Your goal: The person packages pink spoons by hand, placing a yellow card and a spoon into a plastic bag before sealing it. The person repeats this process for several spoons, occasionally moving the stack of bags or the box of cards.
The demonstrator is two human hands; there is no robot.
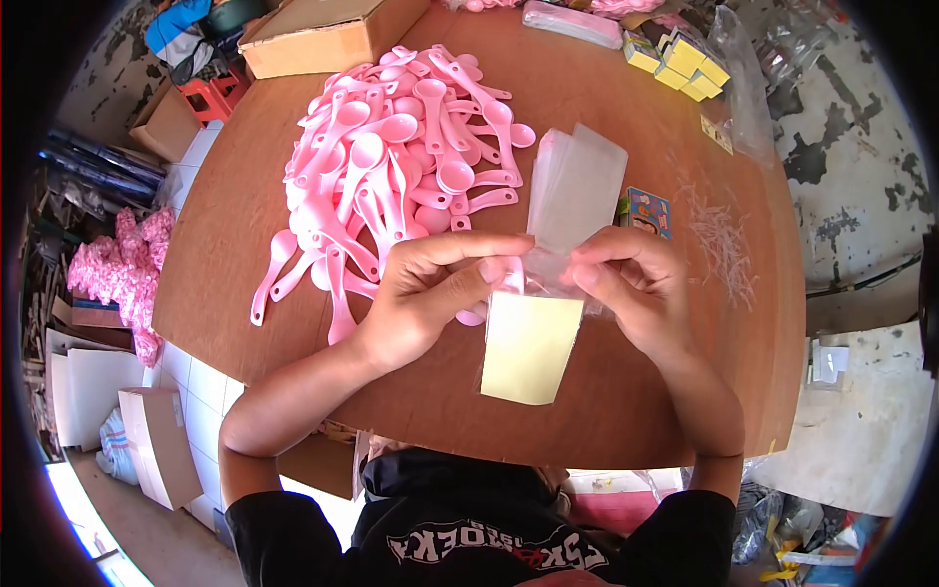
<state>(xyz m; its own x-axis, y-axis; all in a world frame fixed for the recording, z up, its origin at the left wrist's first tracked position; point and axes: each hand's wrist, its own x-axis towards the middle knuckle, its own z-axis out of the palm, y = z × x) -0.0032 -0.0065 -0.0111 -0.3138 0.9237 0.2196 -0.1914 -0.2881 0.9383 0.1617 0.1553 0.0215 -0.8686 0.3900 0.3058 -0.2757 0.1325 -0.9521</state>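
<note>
I see the left fingers [460, 247] and right fingers [638, 245] pinching a clear bag [550, 278] by its top, a pale yellow card [533, 347] below them. Handling the bag's mouth seems the step in hand; next calls for a light grip, I'd judge. Pink spoons [367, 152] heap beyond the left fingers.

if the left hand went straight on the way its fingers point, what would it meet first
Past the clear bag it holds, the left hand would probably meet the right hand at its fingertips, though exact depth is unclear.
</note>
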